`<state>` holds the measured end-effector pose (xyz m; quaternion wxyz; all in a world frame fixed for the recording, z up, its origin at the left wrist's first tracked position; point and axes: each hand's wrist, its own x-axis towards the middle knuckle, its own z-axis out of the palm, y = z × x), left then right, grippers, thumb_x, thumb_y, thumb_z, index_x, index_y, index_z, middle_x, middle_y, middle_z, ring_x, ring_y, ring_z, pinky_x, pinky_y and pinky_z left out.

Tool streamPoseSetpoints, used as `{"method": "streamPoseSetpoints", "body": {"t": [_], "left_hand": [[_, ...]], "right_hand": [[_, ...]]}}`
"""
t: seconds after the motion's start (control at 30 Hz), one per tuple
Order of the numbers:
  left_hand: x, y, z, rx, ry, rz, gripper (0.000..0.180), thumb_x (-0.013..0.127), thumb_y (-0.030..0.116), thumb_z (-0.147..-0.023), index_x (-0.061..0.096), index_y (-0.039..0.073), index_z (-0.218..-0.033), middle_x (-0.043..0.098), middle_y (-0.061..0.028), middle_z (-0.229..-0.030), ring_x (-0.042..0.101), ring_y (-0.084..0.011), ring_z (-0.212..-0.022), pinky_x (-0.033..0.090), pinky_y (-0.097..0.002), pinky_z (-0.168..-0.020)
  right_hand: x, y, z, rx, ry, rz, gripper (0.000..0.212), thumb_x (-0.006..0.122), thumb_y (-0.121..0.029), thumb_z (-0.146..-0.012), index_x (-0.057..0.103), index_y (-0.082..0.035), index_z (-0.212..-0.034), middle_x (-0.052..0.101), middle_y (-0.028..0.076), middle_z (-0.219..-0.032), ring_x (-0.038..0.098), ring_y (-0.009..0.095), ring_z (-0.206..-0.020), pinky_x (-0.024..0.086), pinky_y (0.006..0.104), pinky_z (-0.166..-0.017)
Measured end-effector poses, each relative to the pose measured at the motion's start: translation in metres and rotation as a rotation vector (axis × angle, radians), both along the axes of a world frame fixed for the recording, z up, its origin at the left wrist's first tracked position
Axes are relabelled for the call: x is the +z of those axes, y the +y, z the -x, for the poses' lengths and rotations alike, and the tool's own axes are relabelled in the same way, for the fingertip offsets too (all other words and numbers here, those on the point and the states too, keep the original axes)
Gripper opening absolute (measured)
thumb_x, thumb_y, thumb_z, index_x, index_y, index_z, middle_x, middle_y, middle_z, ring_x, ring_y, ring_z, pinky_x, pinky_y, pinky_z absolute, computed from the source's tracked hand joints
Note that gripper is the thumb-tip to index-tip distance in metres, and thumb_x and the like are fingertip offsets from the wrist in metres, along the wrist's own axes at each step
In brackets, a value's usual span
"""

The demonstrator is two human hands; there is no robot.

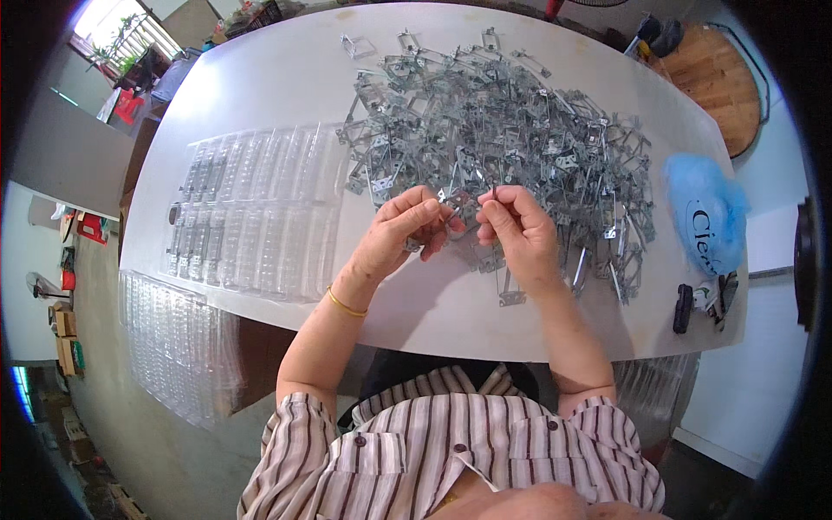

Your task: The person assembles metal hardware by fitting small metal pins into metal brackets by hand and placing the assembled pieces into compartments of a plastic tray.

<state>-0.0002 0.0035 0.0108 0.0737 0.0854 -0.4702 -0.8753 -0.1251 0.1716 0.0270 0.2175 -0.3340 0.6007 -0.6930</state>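
Observation:
In front of my chest, my left hand [394,230] is closed round a small metal bracket [451,203], whose thin shiny edges show between thumb and fingers. Close beside it, the thumb and forefinger of my right hand [526,236] are pinched together. Something thin and dark shows at those fingertips, too small to name. Both hands are above the near edge of a large heap of silver metal brackets [485,104]. To the left lies a clear plastic tray [299,234] with narrow slots; several metal brackets [204,212] fill its left columns.
The white table [260,78] has a rounded far edge. A blue plastic bag [706,212] is at its right end, with a black object [683,308] near it. More clear trays [178,342] are stacked below the table's left edge. A round wooden top [711,87] stands beyond.

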Motion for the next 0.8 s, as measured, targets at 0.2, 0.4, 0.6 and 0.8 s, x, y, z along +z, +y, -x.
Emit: {"method": "streamPoseSetpoints", "body": {"t": [0.2,0.4,0.6,0.8], "left_hand": [[0.0,0.005,0.004,0.017,0.001,0.002,0.027,0.055,0.03,-0.105,0.053,0.009,-0.088,0.07,-0.0155,-0.092,0.051,-0.0093,-0.057,0.035,-0.022,-0.047],[-0.008,0.004,0.004,0.034,-0.006,0.022,0.021,0.058,0.024,-0.104,0.053,0.009,-0.09,0.07,-0.0109,-0.09,0.049,-0.0063,-0.059,0.034,-0.0204,-0.048],[-0.007,0.004,0.003,0.039,0.01,0.082,0.021,0.06,0.023,-0.103,0.051,0.01,-0.09,0.07,-0.0109,-0.093,0.041,-0.0034,-0.059,0.03,-0.0185,-0.049],[-0.008,0.003,0.001,0.051,0.007,0.143,0.019,0.061,0.022,-0.103,0.051,0.01,-0.092,0.067,-0.0094,-0.089,0.038,-0.0026,-0.059,0.032,-0.0186,-0.051]], "right_hand": [[0.006,0.01,-0.002,0.046,0.099,-0.205,0.008,0.064,-0.011,-0.1,0.065,-0.003,-0.104,0.063,-0.001,-0.077,0.055,0.005,-0.067,0.046,0.0223,-0.058],[-0.004,0.006,-0.003,0.034,0.223,-0.172,0.007,0.066,-0.009,-0.098,0.066,-0.002,-0.101,0.064,0.0,-0.078,0.052,0.004,-0.066,0.044,0.0238,-0.057],[0.003,0.009,-0.004,0.048,0.214,-0.198,0.005,0.065,-0.006,-0.098,0.066,-0.002,-0.1,0.063,0.0,-0.077,0.052,0.003,-0.066,0.043,0.023,-0.057],[0.001,0.009,-0.004,0.044,0.209,-0.212,0.004,0.065,-0.006,-0.097,0.066,-0.003,-0.1,0.062,-0.001,-0.076,0.052,0.003,-0.065,0.043,0.0234,-0.056]]}}
